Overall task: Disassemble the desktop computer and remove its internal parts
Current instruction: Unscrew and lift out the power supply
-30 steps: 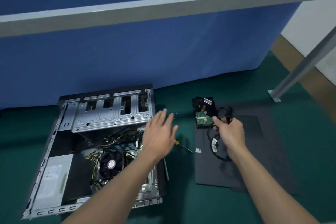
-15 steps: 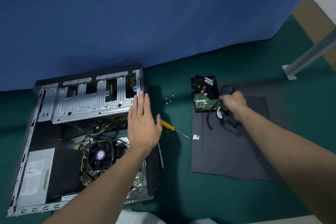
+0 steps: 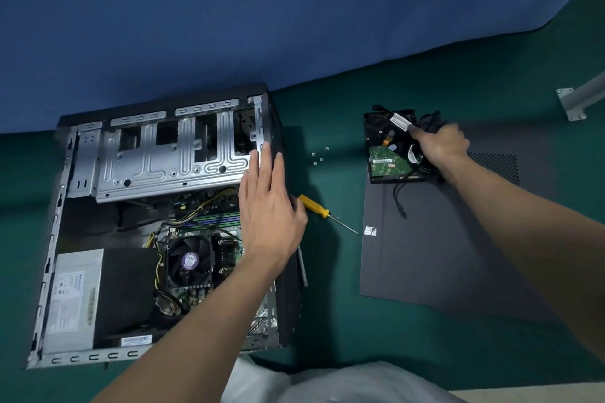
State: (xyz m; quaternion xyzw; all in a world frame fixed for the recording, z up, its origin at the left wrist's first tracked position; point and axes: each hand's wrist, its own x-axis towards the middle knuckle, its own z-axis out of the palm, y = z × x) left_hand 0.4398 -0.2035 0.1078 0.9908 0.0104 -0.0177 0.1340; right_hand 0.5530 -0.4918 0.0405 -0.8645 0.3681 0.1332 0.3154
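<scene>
Under our right hand (image 3: 438, 145), gripped cables (image 3: 431, 118) mostly hidden, over the hard drive (image 3: 389, 164); left hand (image 3: 270, 206) flat on case (image 3: 157, 167) edge.

I work at a makeshift repair bench: a green felt surface (image 3: 327, 321) carries an opened computer case (image 3: 91, 357). Behind the case hangs a blue cloth backdrop (image 3: 294, 10). Right of the case lie a yellow screwdriver (image 3: 314, 204), loose screws (image 3: 319, 155) and a detached side panel (image 3: 442, 255). Far right of it stands a metal frame foot (image 3: 571, 105).
</scene>
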